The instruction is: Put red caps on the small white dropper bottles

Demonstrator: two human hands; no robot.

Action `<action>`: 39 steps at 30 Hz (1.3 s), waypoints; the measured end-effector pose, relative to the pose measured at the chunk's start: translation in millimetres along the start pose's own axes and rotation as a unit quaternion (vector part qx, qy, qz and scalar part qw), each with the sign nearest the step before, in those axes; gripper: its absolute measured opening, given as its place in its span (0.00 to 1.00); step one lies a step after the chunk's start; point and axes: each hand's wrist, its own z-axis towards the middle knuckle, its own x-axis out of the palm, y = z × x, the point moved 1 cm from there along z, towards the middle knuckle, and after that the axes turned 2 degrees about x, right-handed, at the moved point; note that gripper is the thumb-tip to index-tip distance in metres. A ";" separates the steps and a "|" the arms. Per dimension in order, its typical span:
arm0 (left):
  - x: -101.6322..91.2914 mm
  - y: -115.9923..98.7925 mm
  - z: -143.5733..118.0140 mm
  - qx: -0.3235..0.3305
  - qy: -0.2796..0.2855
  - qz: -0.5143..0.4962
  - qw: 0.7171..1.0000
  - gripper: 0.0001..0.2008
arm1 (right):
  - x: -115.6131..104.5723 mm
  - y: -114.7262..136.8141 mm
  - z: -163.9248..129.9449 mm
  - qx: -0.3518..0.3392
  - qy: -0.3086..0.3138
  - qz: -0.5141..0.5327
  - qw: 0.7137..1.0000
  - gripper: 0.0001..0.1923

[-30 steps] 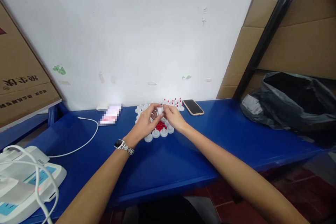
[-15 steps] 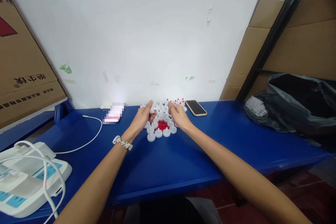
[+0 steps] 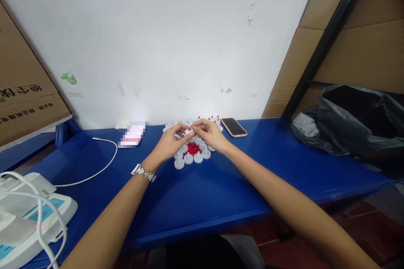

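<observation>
We have both hands over the cluster of white caps (image 3: 192, 156) on the blue counter (image 3: 202, 201). Left hand (image 3: 170, 145) and right hand (image 3: 211, 134) meet fingertip to fingertip, pinching one small white cap (image 3: 190, 131) between them. Red pieces (image 3: 193, 149) sit in a heap amid the caps. Finished-looking red-tipped caps (image 3: 212, 120) stand behind by the phone (image 3: 234, 127); many plain caps remain, so we judge it partway.

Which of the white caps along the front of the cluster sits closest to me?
The white cap at the front left corner of the cluster, standing below the left hand. It sits slightly forward of its neighbours, which line up beside the red pieces.
</observation>
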 end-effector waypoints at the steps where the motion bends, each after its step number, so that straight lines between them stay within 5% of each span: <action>1: 0.3 0.2 0.1 -0.006 -0.006 0.004 1.000 0.21 | -2.2 -0.8 4.6 -0.004 -0.006 0.008 1.000 0.12; 7: -1.3 7.7 1.0 -0.016 -0.041 0.086 0.995 0.20 | -32.4 -12.6 62.9 -0.014 -0.100 -0.186 0.977 0.05; 11: 1.4 12.2 -0.3 -0.003 -0.016 0.140 0.990 0.16 | -37.3 -33.7 106.9 0.022 -0.063 -0.412 0.909 0.09; 13: 3.5 13.2 -0.9 -0.001 -0.008 0.146 0.989 0.16 | -33.4 -43.7 120.9 0.032 -0.047 -0.443 0.895 0.09; 30: 9.4 9.6 -1.5 0.015 0.013 0.154 0.988 0.17 | -24.4 -55.8 135.5 0.065 0.093 -0.445 0.889 0.10; 39: 8.9 9.4 -0.5 0.015 0.006 0.166 0.986 0.15 | -40.0 -59.4 132.1 0.089 -0.021 -0.508 0.856 0.15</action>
